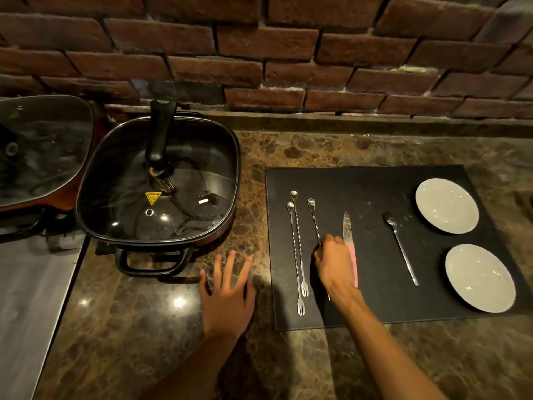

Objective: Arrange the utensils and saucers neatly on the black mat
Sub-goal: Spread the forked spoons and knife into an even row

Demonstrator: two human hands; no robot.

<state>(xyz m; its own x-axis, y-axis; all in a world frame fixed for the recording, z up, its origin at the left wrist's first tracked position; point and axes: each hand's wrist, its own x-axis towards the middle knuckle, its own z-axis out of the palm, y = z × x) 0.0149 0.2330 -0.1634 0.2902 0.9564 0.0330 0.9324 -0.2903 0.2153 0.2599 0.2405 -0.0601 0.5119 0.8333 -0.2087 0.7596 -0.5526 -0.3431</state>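
A black mat (pixel 375 298) lies on the marble counter. Two long twisted bar spoons (pixel 297 255) with fork ends lie side by side at its left. My right hand (pixel 334 262) is shut on a third twisted bar spoon (pixel 314 219), its bowl pointing away. Just right of that hand lies a pink-handled knife (pixel 347 229), its handle partly hidden by the hand. A plain spoon (pixel 399 243) lies further right. Two white saucers, one far (pixel 447 205) and one near (pixel 480 278), sit at the mat's right. My left hand (pixel 227 290) rests flat on the counter, fingers spread.
A square black electric pan with a glass lid (pixel 158 180) stands left of the mat, its handle (pixel 153 259) facing me. A second glass lid (pixel 40 148) sits at far left. A brick wall (pixel 288 53) runs behind the counter. A metal surface (pixel 28 298) lies at lower left.
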